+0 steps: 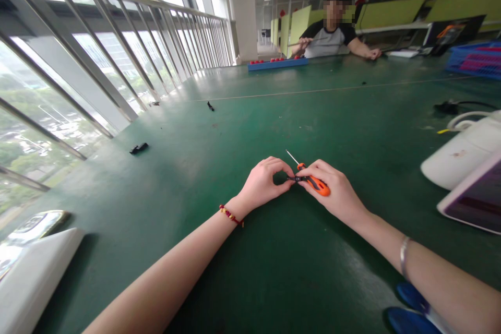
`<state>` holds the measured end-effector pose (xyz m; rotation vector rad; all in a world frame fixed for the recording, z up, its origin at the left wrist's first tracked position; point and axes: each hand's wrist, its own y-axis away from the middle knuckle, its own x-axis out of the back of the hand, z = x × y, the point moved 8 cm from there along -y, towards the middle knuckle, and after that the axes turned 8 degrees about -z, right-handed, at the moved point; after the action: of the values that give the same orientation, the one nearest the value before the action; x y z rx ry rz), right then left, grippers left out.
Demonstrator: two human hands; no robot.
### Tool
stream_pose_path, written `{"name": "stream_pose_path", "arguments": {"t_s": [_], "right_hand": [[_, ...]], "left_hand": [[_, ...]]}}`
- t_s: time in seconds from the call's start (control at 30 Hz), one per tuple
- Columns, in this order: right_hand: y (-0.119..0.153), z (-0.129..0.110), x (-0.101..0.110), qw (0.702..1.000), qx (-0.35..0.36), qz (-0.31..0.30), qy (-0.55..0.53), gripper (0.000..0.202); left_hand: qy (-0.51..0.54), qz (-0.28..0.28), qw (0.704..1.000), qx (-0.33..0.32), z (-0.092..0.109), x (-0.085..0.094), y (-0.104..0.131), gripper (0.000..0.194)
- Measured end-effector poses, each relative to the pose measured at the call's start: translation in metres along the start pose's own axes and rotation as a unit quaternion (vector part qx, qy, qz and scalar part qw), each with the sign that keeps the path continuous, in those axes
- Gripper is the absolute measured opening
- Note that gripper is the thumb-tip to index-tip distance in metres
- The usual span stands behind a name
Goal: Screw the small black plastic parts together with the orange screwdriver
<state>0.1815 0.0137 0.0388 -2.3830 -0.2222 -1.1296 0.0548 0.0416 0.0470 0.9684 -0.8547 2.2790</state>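
Observation:
My left hand pinches a small black part between thumb and forefinger, above the green table. My right hand meets it from the other side, its fingertips on the same part. An orange and black screwdriver is also held in my right hand, its thin metal shaft pointing up and to the left, away from the part. The exact kind of the black part is too small to make out, and my fingers cover some of it.
Black pieces lie on the green table at left. A white box stands near left, a white device and a tablet-like screen at right. Across the table sits a person behind a blue tray. A railing runs along the left.

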Motion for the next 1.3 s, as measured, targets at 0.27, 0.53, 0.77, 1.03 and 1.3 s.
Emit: {"name": "stream_pose_path", "arguments": {"t_s": [0.27,0.53,0.77,1.03,1.3], "right_hand": [[0.000,0.008,-0.001,1.000,-0.017,0.003,-0.008,0.014],[-0.001,0.011,-0.002,1.000,-0.026,-0.002,0.004,0.015],[-0.002,0.011,-0.004,0.995,-0.021,0.002,0.099,0.012],[-0.003,0.018,-0.003,0.997,-0.037,0.009,0.061,0.014],[-0.003,0.027,0.002,0.997,-0.076,0.025,-0.017,0.014]], "left_hand": [[-0.008,0.023,1.000,0.017,-0.001,0.003,0.002,0.003],[-0.027,0.042,0.999,0.018,0.000,0.006,0.003,0.003],[-0.011,0.055,0.998,0.025,-0.008,0.006,0.002,0.014],[-0.033,0.036,0.999,-0.001,0.000,0.003,0.003,0.014],[-0.069,-0.056,0.995,-0.038,0.006,-0.012,0.001,0.014]]}}
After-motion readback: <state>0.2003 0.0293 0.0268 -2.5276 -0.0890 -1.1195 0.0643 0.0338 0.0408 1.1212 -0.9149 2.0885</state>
